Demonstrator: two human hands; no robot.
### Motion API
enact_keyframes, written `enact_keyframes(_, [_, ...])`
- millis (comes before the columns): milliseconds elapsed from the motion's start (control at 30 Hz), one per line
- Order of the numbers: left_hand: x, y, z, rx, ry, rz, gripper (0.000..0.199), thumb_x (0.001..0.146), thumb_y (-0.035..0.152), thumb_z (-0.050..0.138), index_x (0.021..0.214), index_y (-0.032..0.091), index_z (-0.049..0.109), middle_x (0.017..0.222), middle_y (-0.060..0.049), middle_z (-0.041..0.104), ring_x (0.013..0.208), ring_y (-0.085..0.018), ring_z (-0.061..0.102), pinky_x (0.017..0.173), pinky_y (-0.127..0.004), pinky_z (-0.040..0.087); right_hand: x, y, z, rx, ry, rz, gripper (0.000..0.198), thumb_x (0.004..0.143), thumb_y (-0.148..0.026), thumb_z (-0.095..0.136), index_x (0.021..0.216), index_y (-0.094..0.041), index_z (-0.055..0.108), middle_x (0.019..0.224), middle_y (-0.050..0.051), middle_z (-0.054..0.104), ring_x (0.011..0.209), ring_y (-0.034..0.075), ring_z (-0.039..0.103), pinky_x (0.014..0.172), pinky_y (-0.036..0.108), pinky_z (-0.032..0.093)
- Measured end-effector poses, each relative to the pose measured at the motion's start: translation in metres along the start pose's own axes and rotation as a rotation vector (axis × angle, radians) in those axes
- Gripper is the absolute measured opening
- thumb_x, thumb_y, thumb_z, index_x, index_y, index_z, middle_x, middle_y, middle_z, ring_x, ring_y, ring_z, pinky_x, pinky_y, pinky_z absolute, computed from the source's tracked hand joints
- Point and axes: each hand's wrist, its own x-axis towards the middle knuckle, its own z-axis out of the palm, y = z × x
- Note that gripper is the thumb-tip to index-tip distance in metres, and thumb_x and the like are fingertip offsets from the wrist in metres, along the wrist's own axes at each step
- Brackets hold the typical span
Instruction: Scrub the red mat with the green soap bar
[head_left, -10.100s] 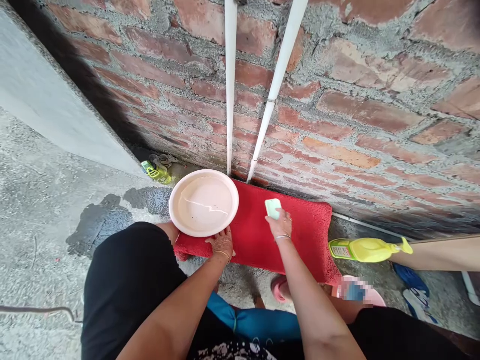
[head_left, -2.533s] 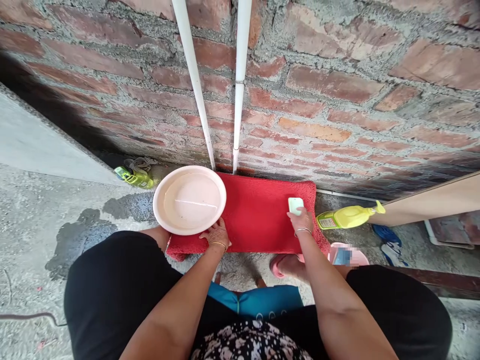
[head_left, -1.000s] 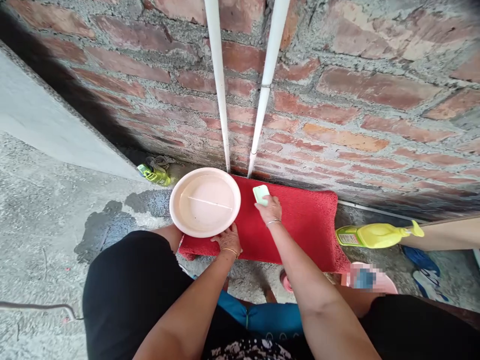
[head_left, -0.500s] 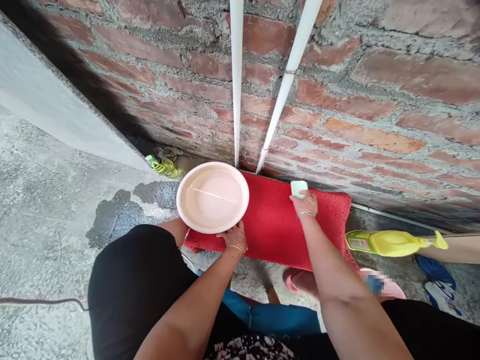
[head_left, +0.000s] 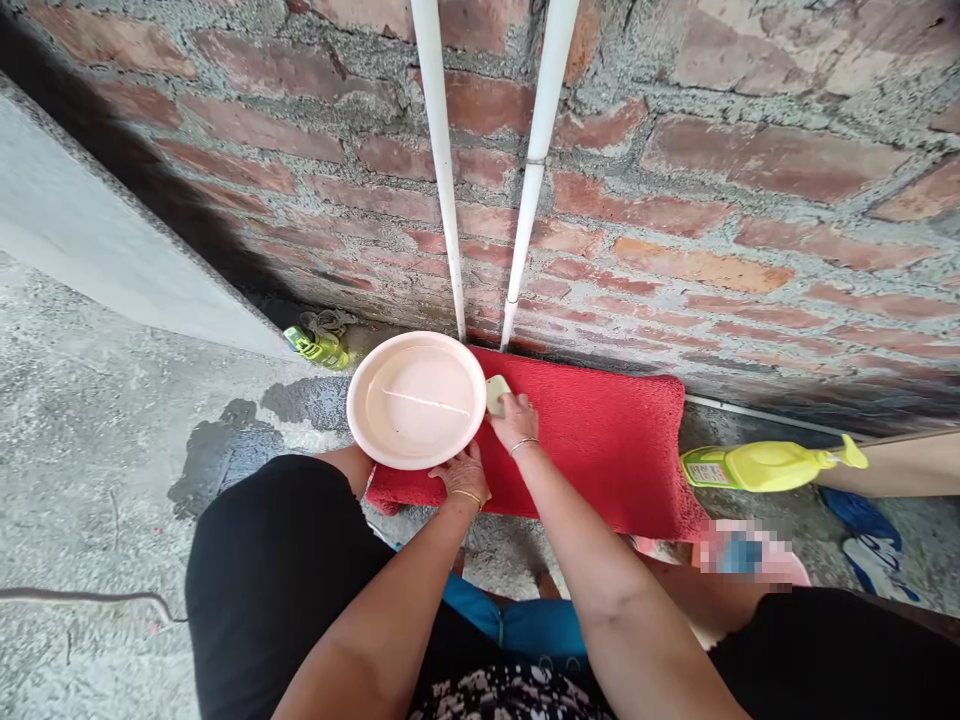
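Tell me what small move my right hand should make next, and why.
I'd probably slide the pale green block rightward along the red cloth: your right hand holds it close beside the rim of the basin, leaving little room leftward, while the cloth stretches away to the right.

Nothing legible — label [head_left: 706,468] on yellow bottle [head_left: 776,466] too small.

Both arms [head_left: 375,610] stretched forward, left hand [head_left: 463,475] splayed, right hand [head_left: 515,420] curled
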Motion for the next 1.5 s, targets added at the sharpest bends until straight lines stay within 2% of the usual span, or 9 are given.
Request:
enact_keyframes(100, [0.003, 0.001, 0.001, 0.006, -0.018, -0.003, 0.121, 0.044, 0.035, 0.082, 0.145, 0.029, 0.016, 0.143, -0.021, 0.03, 0.125, -0.045, 0.032, 0.082, -0.069, 0.037, 0.002, -0.01, 0.0, -0.098, -0.07, -0.051, 0.042, 0.078, -0.051, 0.055, 0.113, -0.029, 0.054, 0.109, 0.007, 0.049, 0.099, 0.024, 0.049, 0.084, 0.035, 0.034])
enact_keyframes(200, [0.005, 0.001, 0.002, 0.001, -0.019, -0.006, 0.122, 0.042, 0.035, 0.083, 0.145, 0.028, 0.017, 0.143, -0.022, 0.031, 0.124, -0.045, 0.033, 0.082, -0.069, 0.037, 0.001, 0.016, -0.015, -0.16, -0.081, -0.018, 0.042, 0.078, -0.047, 0.057, 0.116, -0.031, 0.052, 0.112, 0.006, 0.048, 0.102, 0.023, 0.049, 0.087, 0.036, 0.033])
enact_keyframes(467, [0.004, 0.0, 0.002, -0.001, 0.05, -0.004, 0.12, 0.043, 0.036, 0.083, 0.144, 0.025, 0.019, 0.142, -0.024, 0.03, 0.124, -0.044, 0.034, 0.081, -0.067, 0.04, -0.049, 0.143, -0.065, 0.026, 0.147, 0.569, 0.051, 0.073, -0.049, 0.06, 0.118, -0.025, 0.053, 0.106, 0.008, 0.051, 0.092, 0.023, 0.056, 0.081, 0.033, 0.04])
enact_keyframes(567, [0.003, -0.001, 0.002, 0.011, 0.059, -0.022, 0.12, 0.044, 0.037, 0.082, 0.144, 0.024, 0.018, 0.144, -0.025, 0.025, 0.126, -0.045, 0.031, 0.08, -0.064, 0.042, -0.083, 0.153, -0.058, 0.083, 0.231, 0.482, 0.05, 0.073, -0.049, 0.061, 0.115, -0.024, 0.054, 0.102, 0.007, 0.052, 0.09, 0.021, 0.056, 0.081, 0.031, 0.041])
enact_keyframes(667, [-0.004, -0.002, -0.001, 0.04, 0.08, -0.023, 0.116, 0.049, 0.042, 0.08, 0.145, 0.023, 0.018, 0.146, -0.025, 0.022, 0.129, -0.046, 0.027, 0.079, -0.061, 0.044, -0.111, 0.142, -0.039, 0.082, 0.15, 0.357, 0.047, 0.072, -0.045, 0.063, 0.114, -0.025, 0.055, 0.101, 0.005, 0.053, 0.091, 0.019, 0.056, 0.082, 0.028, 0.04])
enact_keyframes(900, [-0.052, 0.006, -0.044, 0.071, 0.063, 0.286, 0.051, 0.076, 0.027, 0.058, 0.126, 0.026, 0.049, 0.127, -0.014, 0.052, 0.113, -0.029, 0.051, 0.082, -0.049, 0.046, -0.136, 0.128, -0.024, -0.127, -0.043, 0.236, 0.045, 0.074, -0.042, 0.063, 0.116, -0.029, 0.054, 0.107, 0.006, 0.054, 0.098, 0.022, 0.056, 0.081, 0.031, 0.04])
enact_keyframes(1067, [-0.103, 0.007, -0.076, 0.059, 0.155, 0.525, 0.059, 0.074, 0.031, 0.062, 0.13, 0.033, 0.044, 0.135, -0.009, 0.046, 0.122, -0.028, 0.043, 0.096, -0.05, 0.034, -0.134, 0.131, -0.032, -0.146, -0.077, 0.229, 0.045, 0.075, -0.049, 0.06, 0.115, -0.03, 0.053, 0.11, 0.007, 0.054, 0.102, 0.024, 0.056, 0.082, 0.035, 0.041])
enact_keyframes(1333, [-0.164, -0.009, -0.077, 0.187, 0.1, 0.664, 0.048, 0.074, 0.027, 0.056, 0.122, 0.029, 0.053, 0.119, -0.015, 0.055, 0.108, -0.034, 0.051, 0.083, -0.057, 0.038, -0.148, 0.144, -0.017, -0.164, -0.122, 0.227, 0.052, 0.073, -0.041, 0.061, 0.122, -0.029, 0.051, 0.113, 0.01, 0.053, 0.103, 0.027, 0.058, 0.083, 0.037, 0.042])
enact_keyframes(1500, [-0.174, 0.0, -0.08, 0.139, 0.223, 0.799, 0.042, 0.077, 0.026, 0.052, 0.119, 0.026, 0.055, 0.118, -0.016, 0.055, 0.107, -0.033, 0.052, 0.082, -0.057, 0.039, -0.156, 0.151, -0.023, -0.168, -0.146, 0.253, 0.056, 0.073, -0.041, 0.061, 0.125, -0.024, 0.05, 0.111, 0.012, 0.054, 0.102, 0.027, 0.058, 0.083, 0.036, 0.042])
